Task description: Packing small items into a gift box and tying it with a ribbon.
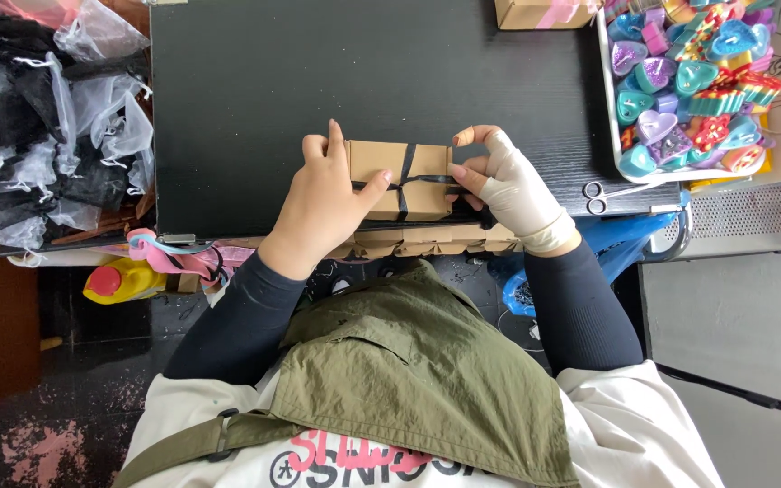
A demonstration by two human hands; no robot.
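Nearest: flat brown boxes along the counter edge. Next: small kraft box, dark ribbon already crossed over its lid, bow apparently not yet tied. Left hand presses the box, thumb pinning the crossing; gloved right hand pinches the ribbon end. Beyond: scissors, tray of heart-shaped candles.

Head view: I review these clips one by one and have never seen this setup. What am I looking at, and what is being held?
One camera worn on a person's head looks down at their two bare hands; no machine. On a black table lies a small brown cardboard box crossed by a dark ribbon. The left hand presses the box and ribbon; the right hand, partly wrapped in pale bandage, pinches the ribbon. A tray of colourful heart shapes sits to the right, scissors below it, mesh pouches left.
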